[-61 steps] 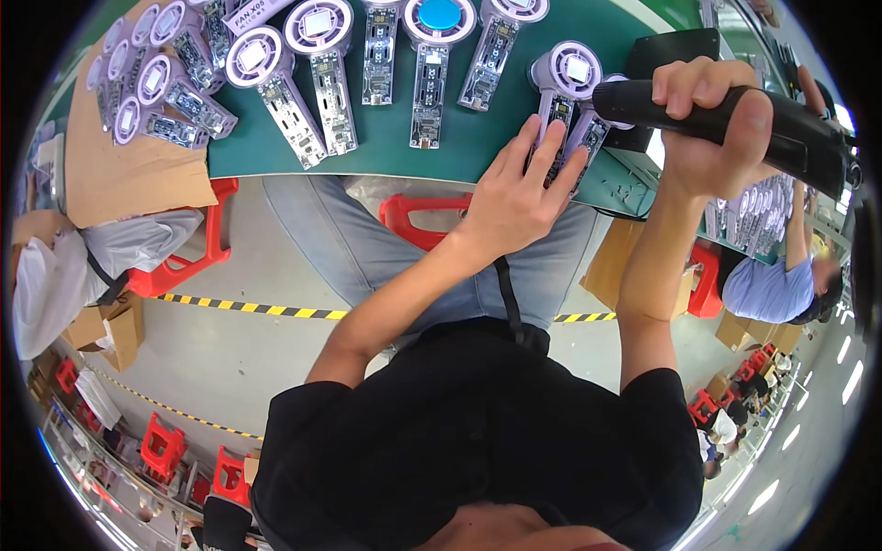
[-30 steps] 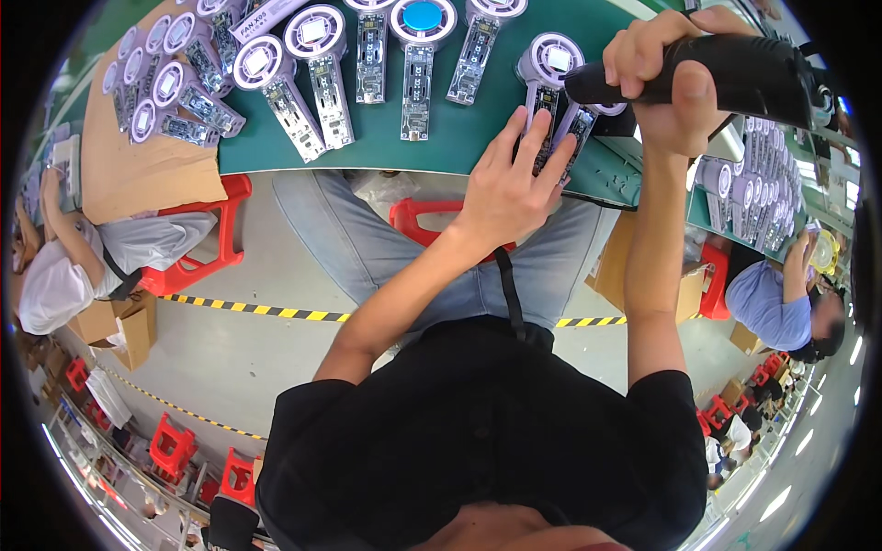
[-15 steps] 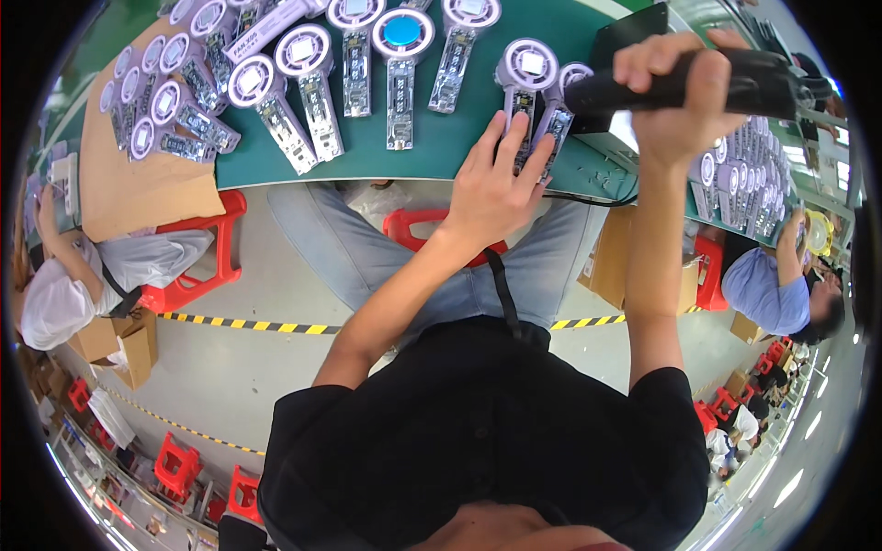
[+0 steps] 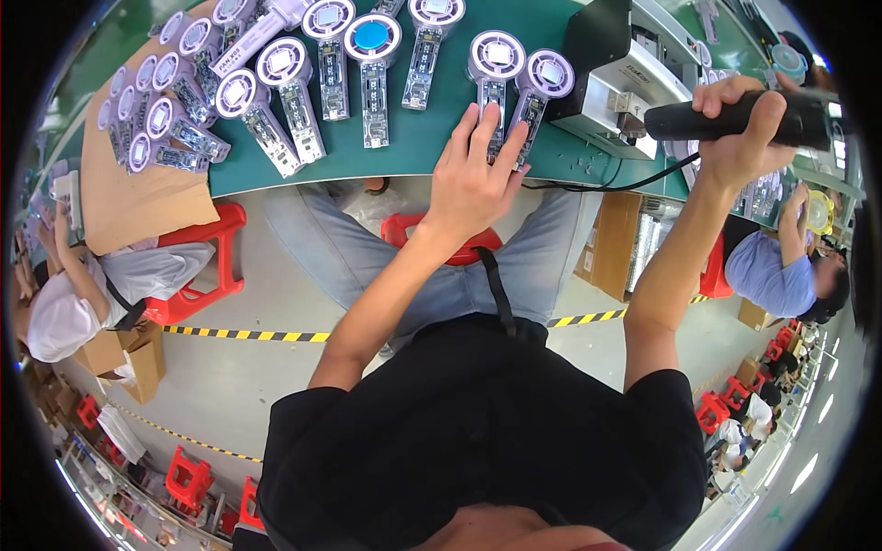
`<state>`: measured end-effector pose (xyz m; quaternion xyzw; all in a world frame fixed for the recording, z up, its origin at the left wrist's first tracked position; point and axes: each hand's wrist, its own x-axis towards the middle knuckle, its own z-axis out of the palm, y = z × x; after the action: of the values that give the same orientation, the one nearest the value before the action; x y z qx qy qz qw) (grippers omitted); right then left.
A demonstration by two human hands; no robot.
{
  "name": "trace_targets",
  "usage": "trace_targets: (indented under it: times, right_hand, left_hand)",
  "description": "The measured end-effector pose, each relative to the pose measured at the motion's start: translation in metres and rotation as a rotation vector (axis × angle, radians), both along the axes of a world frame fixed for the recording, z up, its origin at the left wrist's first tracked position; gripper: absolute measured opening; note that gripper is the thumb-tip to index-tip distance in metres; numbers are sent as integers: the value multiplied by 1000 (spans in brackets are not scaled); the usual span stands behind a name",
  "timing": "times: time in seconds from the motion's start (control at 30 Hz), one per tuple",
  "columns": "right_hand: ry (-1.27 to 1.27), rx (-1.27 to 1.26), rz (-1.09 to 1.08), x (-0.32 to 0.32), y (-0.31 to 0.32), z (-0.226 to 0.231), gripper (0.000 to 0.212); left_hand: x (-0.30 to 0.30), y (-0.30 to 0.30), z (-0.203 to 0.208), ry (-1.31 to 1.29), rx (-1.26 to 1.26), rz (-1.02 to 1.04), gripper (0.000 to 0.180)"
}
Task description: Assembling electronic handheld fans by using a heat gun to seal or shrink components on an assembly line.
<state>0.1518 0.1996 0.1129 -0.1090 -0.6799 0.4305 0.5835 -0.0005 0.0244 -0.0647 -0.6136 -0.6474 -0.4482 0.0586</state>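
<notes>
Head view: a lavender, ring-headed plastic unit with a bare circuit-board handle (image 4: 492,90) and a matching lavender unit (image 4: 535,99), side by side on the green, smooth-topped desk (image 4: 404,151), handles toward its near edge, just left of a black-and-silver, hard-cased box (image 4: 634,83). Bare left hand (image 4: 470,191): fingers spread, unclenched, laid over the lower handles; firmness of contact impossible to tell. Bare right hand (image 4: 740,138): closed firmly around a black, elongated, rounded tool (image 4: 678,121), aloft at the right, apart from both units. Near the desk's front edge, a thin black cable (image 4: 657,179). Farther left, more units of the same kind, one with a round, bright-blue disc (image 4: 371,36) at its centre.

Handling, by judgement: light and stiff; plastic rings smooth, perhaps slippery; exposed boards fragile, poorly suited to pressing or pinching across the components. Better hold: outer rim of the ring, or narrow side edges of the handle.

Writing: dark printed lettering along a lavender, bar-shaped plastic piece (image 4: 250,43) at the upper left; small dark print on the box's silver face; markings on the boards too small to read
</notes>
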Motion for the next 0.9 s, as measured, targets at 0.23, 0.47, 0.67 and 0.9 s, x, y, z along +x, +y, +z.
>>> trace_targets:
  times: [0.23, 0.47, 0.67, 0.9]
  right_hand:
    - [-101, -205, -20, 3, 15, -9, 64]
    - [125, -296, 399, -17, -7, -24, 39]
    - [49, 3, 481, -102, -35, -28, 39]
    - [-6, 52, 364, -133, -41, -40, 39]
  left_hand:
    - [0, -1, 1, 10, -12, 9, 56]
    - [0, -2, -1, 0, -5, 10, 57]
    - [-3, -4, 0, -8, -10, 20, 58]
    - [-2, -4, 1, -51, -21, 3, 58]
